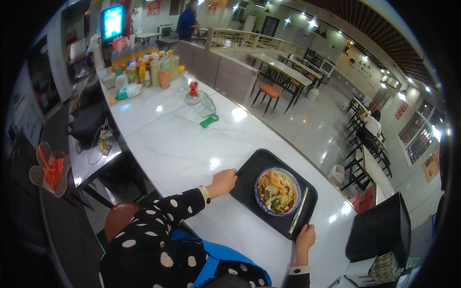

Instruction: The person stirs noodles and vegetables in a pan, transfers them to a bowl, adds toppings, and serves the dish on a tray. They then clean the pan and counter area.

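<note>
A black serving tray (245, 187) lies on, or just over, the white marble-look counter (173, 151); I cannot tell whether it touches. My left hand (222, 183) grips its left edge. At the near right corner, my right hand (305, 237) holds the rim. On the tray sits a blue-and-white patterned bowl (258, 196) full of food (277, 190) with leafy greens and a crisp yellow topping. Beside the bowl, along the tray's right side, lies a wrapped pair of chopsticks (298, 211).
Farther along the counter are a green bottle opener (209, 121), a glass tray (205, 106) with a red figurine (193, 89), a wipes pack (128, 91) and several drink bottles (155, 70). Stacked black trays (378, 230) stand at right. Two people (186, 21) are in the dining area beyond.
</note>
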The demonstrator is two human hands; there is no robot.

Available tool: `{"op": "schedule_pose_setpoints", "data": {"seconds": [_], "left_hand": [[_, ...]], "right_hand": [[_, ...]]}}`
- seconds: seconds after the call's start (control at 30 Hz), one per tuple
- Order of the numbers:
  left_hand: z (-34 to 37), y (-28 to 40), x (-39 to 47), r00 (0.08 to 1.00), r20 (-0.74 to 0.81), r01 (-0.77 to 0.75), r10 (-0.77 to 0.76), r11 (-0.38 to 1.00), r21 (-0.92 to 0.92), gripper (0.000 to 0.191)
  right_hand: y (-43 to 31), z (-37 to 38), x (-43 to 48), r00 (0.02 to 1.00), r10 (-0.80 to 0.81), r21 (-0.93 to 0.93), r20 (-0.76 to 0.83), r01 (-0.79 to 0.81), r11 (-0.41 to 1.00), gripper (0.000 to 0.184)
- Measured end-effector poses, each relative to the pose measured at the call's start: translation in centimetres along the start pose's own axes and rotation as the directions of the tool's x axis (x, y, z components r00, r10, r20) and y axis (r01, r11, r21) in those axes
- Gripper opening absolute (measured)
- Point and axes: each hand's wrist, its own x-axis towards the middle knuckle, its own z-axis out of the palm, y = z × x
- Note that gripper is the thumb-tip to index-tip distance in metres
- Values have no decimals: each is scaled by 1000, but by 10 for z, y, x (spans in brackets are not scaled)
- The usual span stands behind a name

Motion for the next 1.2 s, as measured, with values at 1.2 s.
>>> {"op": "schedule_pose_setpoints", "data": {"seconds": [1.2], "left_hand": [[-19,-57,80,988,-121,93,-98,995,-47,18]], "right_hand": [[-78,62,80,997,-77,-39,22,78,996,33]]}}
